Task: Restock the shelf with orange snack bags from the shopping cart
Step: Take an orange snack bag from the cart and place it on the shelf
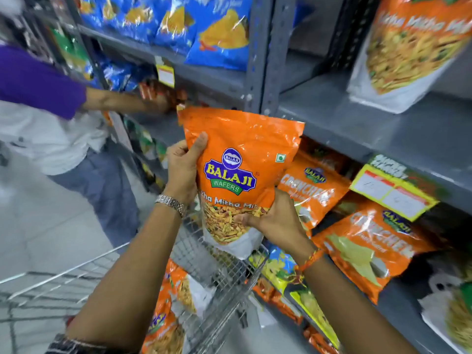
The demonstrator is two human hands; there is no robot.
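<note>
Both hands, left hand (182,172) and right hand (274,221), grasp the orange snack bag (240,154) at center frame (light, crinkly, slippery; best held by its edges).

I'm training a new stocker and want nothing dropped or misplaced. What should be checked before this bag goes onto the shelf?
1. Two-handed grip: left hand holds the upper left edge of the orange bag, right hand supports it from below. Ok.
2. Bag upright, label facing out: ok.
3. Product match: the bag on the shelf appears to carry the same name, though blurred. Ok.
4. Free space: bare grey shelf lies left of that bag. Ok.
5. Path: the other person's arm reaches into the neighbouring bay, apart from this one. Ok.
6. Bag seal intact: cannot tell.
</note>
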